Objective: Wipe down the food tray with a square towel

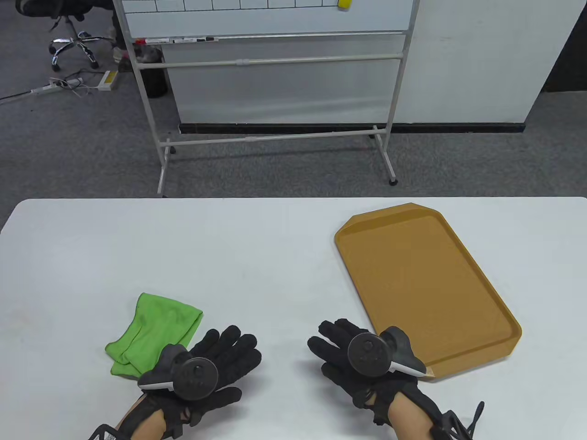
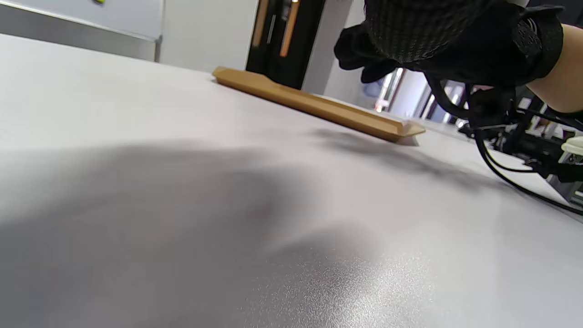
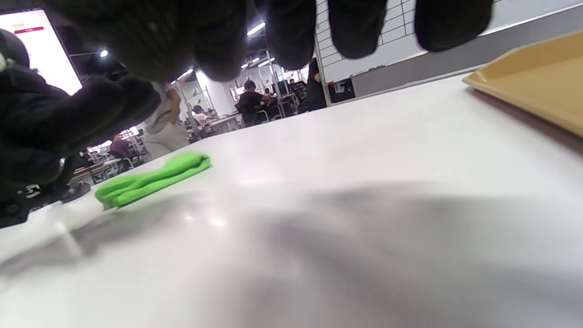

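Note:
A brown food tray [image 1: 422,284] lies empty on the right of the white table [image 1: 229,247]. It shows edge-on in the left wrist view [image 2: 319,107] and at the right edge of the right wrist view [image 3: 537,82]. A green square towel [image 1: 151,330] lies folded at the front left; it also shows in the right wrist view [image 3: 150,180]. My left hand [image 1: 224,357] is just right of the towel, fingers spread, holding nothing. My right hand [image 1: 339,348] is just left of the tray's near corner, fingers spread, holding nothing.
A whiteboard on a metal stand [image 1: 275,68] stands on the grey floor beyond the table's far edge. An office chair [image 1: 69,27] is at the far left. Cables from the right glove [image 2: 510,168] trail over the table's near edge.

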The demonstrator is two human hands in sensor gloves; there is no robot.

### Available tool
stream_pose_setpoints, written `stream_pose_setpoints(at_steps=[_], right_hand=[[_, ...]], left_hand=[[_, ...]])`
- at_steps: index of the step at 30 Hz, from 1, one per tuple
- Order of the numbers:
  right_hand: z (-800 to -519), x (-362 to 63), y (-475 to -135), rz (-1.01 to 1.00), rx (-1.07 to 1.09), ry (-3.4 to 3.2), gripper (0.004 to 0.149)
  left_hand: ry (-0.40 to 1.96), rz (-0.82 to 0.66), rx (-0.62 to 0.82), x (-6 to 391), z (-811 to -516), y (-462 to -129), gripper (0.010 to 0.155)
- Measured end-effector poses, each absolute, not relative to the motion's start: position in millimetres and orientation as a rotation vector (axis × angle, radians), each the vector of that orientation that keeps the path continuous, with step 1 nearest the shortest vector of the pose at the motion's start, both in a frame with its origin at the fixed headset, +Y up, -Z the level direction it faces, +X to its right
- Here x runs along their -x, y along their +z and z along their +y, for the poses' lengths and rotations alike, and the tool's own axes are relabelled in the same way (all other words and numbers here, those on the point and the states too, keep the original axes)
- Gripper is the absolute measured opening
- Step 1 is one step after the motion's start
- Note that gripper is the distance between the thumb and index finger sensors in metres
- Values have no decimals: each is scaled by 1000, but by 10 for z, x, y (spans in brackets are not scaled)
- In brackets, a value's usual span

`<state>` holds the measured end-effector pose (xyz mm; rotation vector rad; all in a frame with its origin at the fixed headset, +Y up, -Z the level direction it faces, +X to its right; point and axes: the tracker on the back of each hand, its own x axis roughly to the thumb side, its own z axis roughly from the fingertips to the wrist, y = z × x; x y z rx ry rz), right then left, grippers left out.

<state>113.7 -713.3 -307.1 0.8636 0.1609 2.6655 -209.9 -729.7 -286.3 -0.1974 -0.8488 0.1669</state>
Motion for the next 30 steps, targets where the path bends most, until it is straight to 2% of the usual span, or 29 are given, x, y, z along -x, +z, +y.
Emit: stream_pose_setpoints(at_steps=[25, 30], right_hand=[[-7188, -1045, -3062, 220, -883, 2669, 60], [-7182, -1081, -3078, 210, -796, 2735, 60]], left_hand=[[168, -846, 197, 2150, -7296, -2876, 74], [176, -840, 198, 2164, -7294, -2884, 74]])
